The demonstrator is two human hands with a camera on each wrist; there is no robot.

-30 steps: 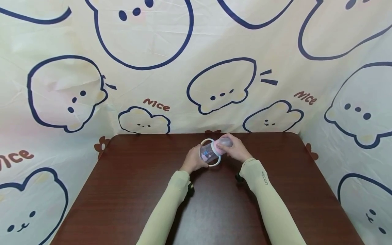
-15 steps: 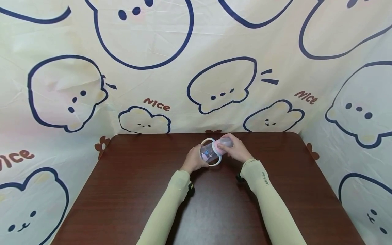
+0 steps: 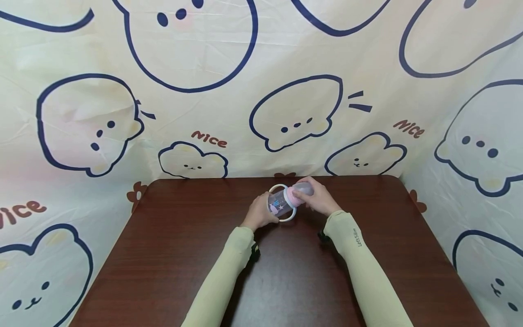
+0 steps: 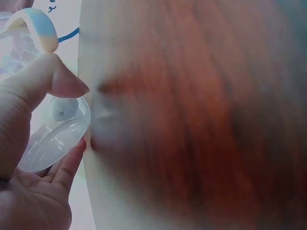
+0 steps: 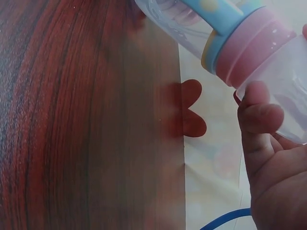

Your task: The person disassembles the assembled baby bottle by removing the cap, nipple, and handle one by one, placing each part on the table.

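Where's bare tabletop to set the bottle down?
Bare table lies from the left sleeve to the left edge, from the right sleeve to the right edge, and between the sleeves. The far middle is crowded: left grip and right grip hold the bottle there.

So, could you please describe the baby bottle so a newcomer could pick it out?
Find the dark brown table, then the middle of its far side. There, the left hand and right hand grip a tilted baby bottle; unlike its neighbours, it is transparent, with a pink collar and two curved handles.
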